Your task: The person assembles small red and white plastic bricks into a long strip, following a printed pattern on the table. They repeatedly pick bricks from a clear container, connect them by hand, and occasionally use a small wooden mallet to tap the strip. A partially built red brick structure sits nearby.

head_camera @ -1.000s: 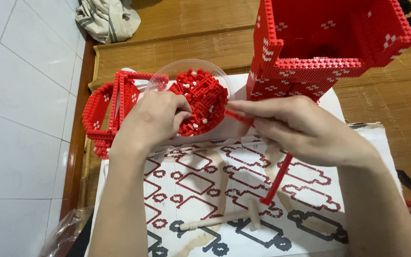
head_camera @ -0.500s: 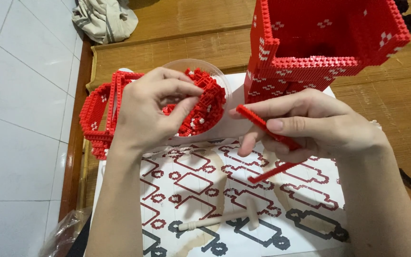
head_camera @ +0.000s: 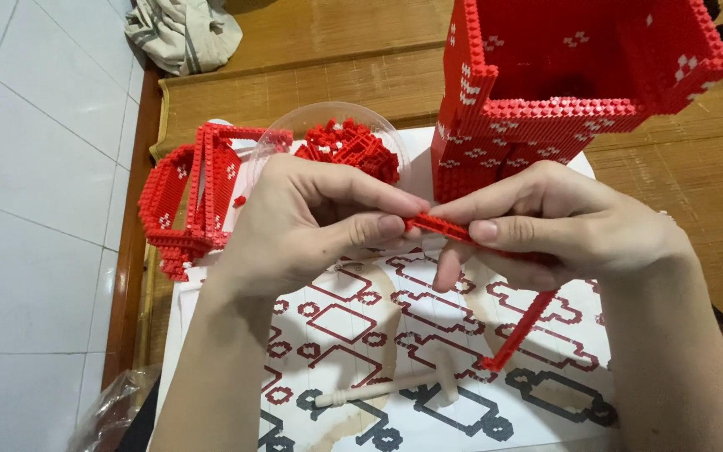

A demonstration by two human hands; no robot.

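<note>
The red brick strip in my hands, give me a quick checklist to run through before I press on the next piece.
1. Strip held: ok. The right hand grips the red brick strip, whose long end angles down to the paper.
2. Left hand at the strip's near end: ok, thumb and fingertips pinch there.
3. Small piece seated on the end: cannot tell, fingers cover it.
4. Spare bricks within reach: ok, the clear bowl behind the hands holds a red pile.
5. Pattern sheet visible: ok, flat under the hands.
6. White tool clear of the strip: ok, it lies apart on the sheet.
</note>
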